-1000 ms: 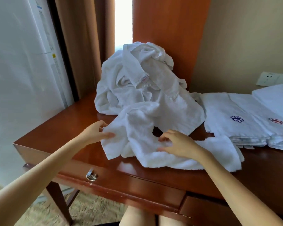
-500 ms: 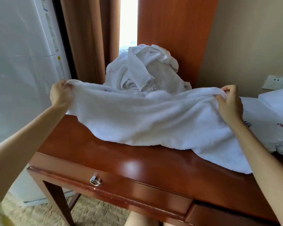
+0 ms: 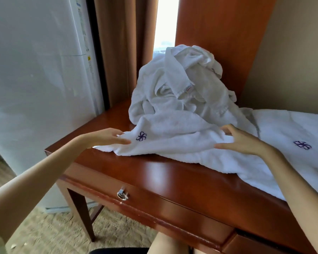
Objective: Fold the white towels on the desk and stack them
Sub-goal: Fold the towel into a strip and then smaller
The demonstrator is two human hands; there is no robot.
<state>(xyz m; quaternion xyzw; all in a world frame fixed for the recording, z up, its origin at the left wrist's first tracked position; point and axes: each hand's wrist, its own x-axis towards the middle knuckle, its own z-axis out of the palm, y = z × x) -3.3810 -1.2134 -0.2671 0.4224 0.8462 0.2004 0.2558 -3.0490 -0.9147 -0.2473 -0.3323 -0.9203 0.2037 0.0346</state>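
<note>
A white towel (image 3: 174, 142) with a purple flower emblem lies spread across the wooden desk (image 3: 173, 176), its right end trailing to the desk's front edge. My left hand (image 3: 105, 137) pinches the towel's left end between thumb and outstretched fingers, low over the desk. My right hand (image 3: 240, 141) grips a ridge of the same towel near its middle, thumb above and fingers below. Behind it a heap of crumpled white towels (image 3: 182, 88) rises at the back of the desk. Folded towels (image 3: 292, 132) with a purple emblem lie flat at the right.
A wooden panel stands behind the heap, with a brown curtain and a bright window gap to its left. A white appliance fills the left side beside the desk. The desk front has a drawer with a metal pull (image 3: 122, 195). Carpet lies below.
Both hands picked the towel up from a crumpled state, stretched it out in the air, then brought it down onto the desk. It now lies with the emblem facing up.
</note>
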